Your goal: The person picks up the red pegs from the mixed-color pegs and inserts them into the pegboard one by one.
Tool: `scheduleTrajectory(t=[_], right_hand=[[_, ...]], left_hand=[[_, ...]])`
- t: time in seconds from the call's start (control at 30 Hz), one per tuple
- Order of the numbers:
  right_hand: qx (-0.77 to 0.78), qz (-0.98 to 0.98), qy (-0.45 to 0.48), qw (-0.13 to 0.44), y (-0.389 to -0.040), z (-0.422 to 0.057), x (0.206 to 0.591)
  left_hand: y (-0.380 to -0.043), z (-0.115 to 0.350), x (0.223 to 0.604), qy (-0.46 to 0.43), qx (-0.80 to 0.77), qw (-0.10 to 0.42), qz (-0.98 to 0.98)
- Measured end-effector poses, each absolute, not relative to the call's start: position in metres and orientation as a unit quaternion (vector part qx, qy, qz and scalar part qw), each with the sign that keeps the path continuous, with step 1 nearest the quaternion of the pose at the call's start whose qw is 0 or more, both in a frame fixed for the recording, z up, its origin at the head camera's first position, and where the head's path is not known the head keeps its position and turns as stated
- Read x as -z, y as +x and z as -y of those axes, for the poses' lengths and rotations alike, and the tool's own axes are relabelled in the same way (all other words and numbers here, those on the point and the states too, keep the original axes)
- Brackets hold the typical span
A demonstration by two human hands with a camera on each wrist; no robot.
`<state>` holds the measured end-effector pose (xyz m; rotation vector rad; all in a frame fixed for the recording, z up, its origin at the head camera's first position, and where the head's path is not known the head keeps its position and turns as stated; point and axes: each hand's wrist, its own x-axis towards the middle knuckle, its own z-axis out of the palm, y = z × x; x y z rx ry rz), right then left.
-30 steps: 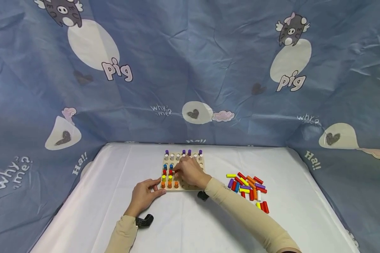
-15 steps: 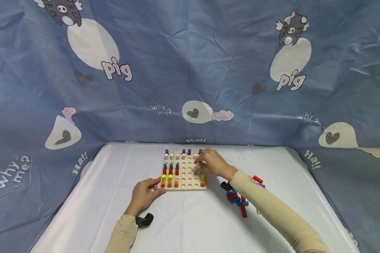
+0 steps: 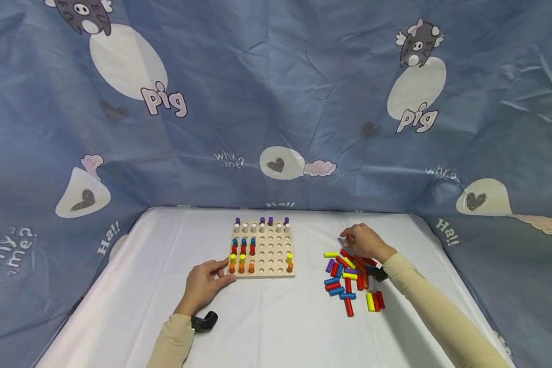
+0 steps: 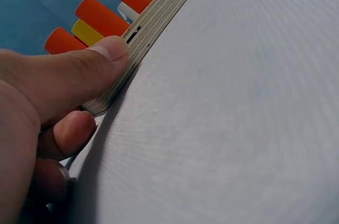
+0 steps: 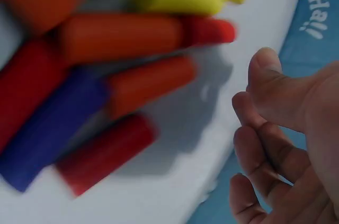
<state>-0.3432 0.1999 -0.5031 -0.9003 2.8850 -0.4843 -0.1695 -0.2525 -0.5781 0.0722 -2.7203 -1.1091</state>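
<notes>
The wooden pegboard (image 3: 276, 276) lies on the white-covered table, with rows of coloured pegs upright at its left and back. A yellow peg (image 3: 289, 258) and an orange peg (image 3: 290, 268) stand in its right column. My left hand (image 3: 202, 284) grips the board's near left corner; in the left wrist view the thumb (image 4: 108, 49) presses its layered edge. Off to the right, my right hand (image 3: 368, 241) hovers at the far side of the loose peg pile. Its fingers are loosely bent with nothing between them, apart from the pegs in the right wrist view.
Loose pegs in red, blue, yellow, orange and purple lie heaped right of the board, including a blue peg (image 3: 347, 296) and a yellow peg (image 3: 370, 302) near the front. A patterned blue cloth (image 3: 276, 102) walls the table's back and sides.
My right hand has left the pegboard and moved right to the loose pegs, uncovering the board's right side. The left hand keeps its grip on the corner.
</notes>
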Motion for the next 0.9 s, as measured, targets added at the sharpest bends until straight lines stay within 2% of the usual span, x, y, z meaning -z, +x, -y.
scheduleTrajectory(t=[0.17, 0.33, 0.9], right_hand=[[0.159, -0.945, -0.28, 0.057, -0.34, -0.216, 0.51], [0.158, -0.944, -0.287, 0.049, -0.341, -0.222, 0.516], [0.185, -0.939, -0.277, 0.091, -0.334, -0.207, 0.514]], left_hand=[[-0.169, 0.253, 0.579, 0.012, 0.376, 0.118, 0.919], [-0.17, 0.254, 0.579, 0.004, 0.365, 0.132, 0.922], [-0.168, 0.254, 0.576, 0.018, 0.374, 0.109, 0.921]])
